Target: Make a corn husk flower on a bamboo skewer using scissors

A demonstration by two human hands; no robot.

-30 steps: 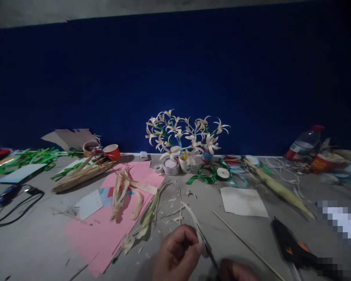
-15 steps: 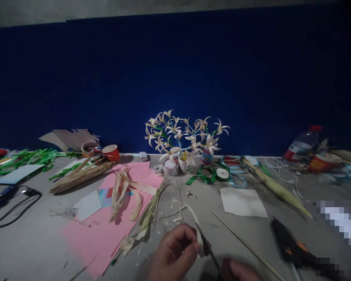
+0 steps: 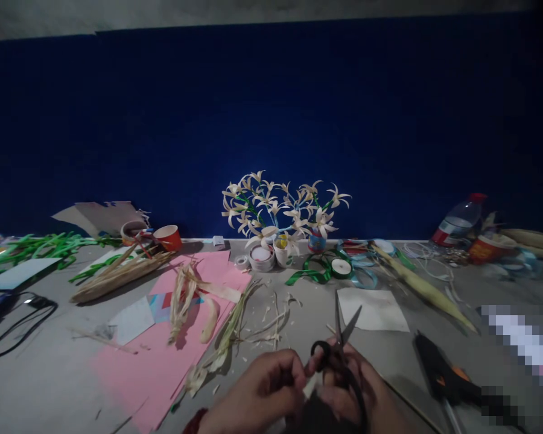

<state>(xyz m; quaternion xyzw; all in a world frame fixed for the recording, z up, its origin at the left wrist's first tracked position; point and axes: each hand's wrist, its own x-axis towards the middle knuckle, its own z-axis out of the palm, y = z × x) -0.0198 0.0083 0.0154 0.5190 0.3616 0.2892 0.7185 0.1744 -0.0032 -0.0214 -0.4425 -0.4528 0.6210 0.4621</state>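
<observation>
My right hand [image 3: 348, 392] grips a pair of black-handled scissors [image 3: 341, 337], whose open blades point away from me over the grey table [image 3: 49, 374]. My left hand [image 3: 262, 395] sits just left of it with the fingers curled and pinched close to the scissor handles; a small pale piece shows between the two hands, and I cannot make out what it is. Dried corn husk strips [image 3: 226, 337] and pale trimmings lie on the table just beyond my left hand.
Pink paper [image 3: 163, 361] with husk bundles lies to the left. A husk-flower bouquet [image 3: 280, 211], tape rolls and green ribbon [image 3: 312, 274] stand at the back. White paper [image 3: 373, 310], a corn cob [image 3: 425, 289], a glue gun [image 3: 443, 374] and a bottle [image 3: 457, 220] are on the right.
The scissors have swung up so their open blades point away from me. The long husk strip held a second ago is gone from view. Both hands have come together.
</observation>
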